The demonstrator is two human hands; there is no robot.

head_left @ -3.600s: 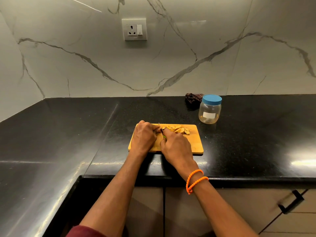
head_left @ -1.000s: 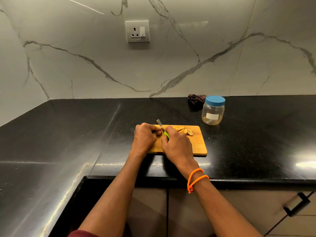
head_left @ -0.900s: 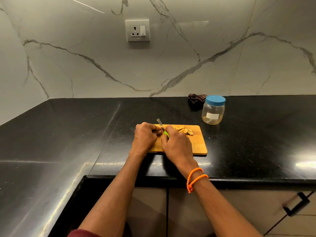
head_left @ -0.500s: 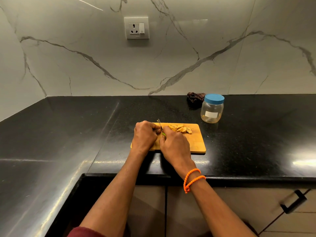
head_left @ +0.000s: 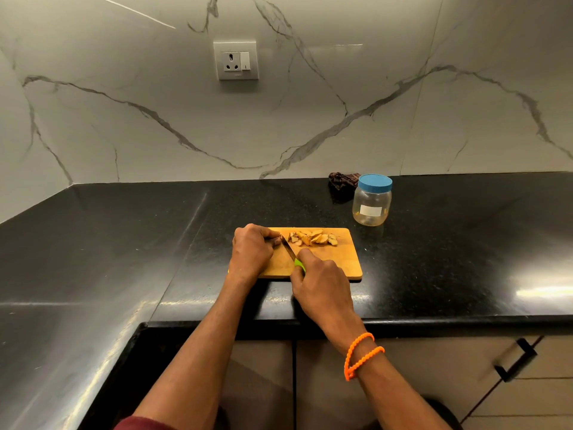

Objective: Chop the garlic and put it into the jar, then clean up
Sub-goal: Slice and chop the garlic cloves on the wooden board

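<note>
Chopping is under way. On the rectangular wooden cutting board (head_left: 341, 262) lie pale cut garlic slices (head_left: 313, 238). The left hand (head_left: 251, 252) pinches a remaining piece; the right hand (head_left: 322, 287) grips the green-handled knife (head_left: 293, 256). The clear blue-lidded plastic jar (head_left: 372, 201), far right on the black worktop (head_left: 124, 243), looks empty and capped; filling and cleanup remain.
</note>
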